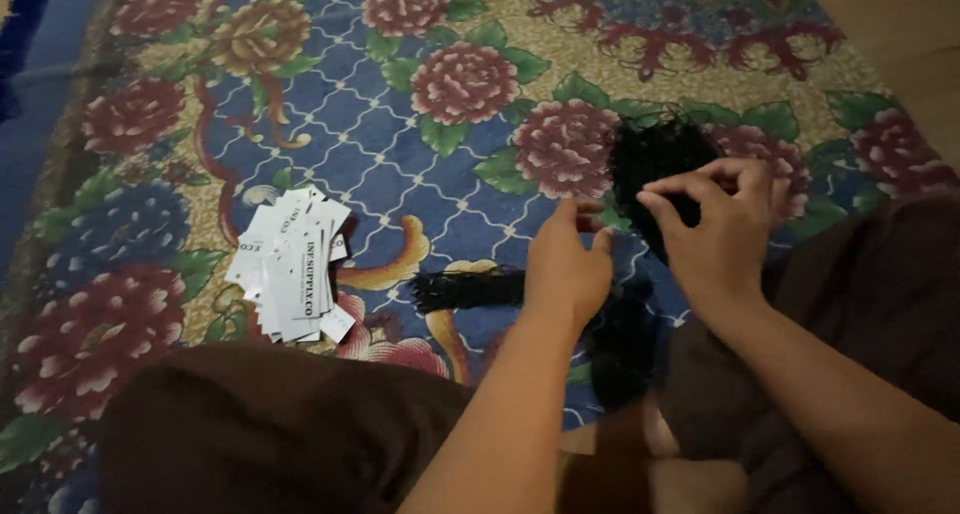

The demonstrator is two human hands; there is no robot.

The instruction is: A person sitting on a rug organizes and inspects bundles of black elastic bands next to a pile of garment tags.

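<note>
Seated on a floral rug (380,144), the right hand (722,229) pinches strands from a tangled black thread bundle (655,159) near the rug's right edge; the left hand (565,264), fingers loosely curled, steadies alongside. White tags (295,264) lie left.

To my left, a loose heap of small white paper tags (290,269) lies on the flowered carpet (400,144), just ahead of my knee. The tags are narrow rectangles, white with dark print, fanned and overlapping at odd angles, some tilted upright in the pile, one or two slipped out at the lower right edge. They sit well apart from both my hands. I see no packages, signs or screens around me.
</note>
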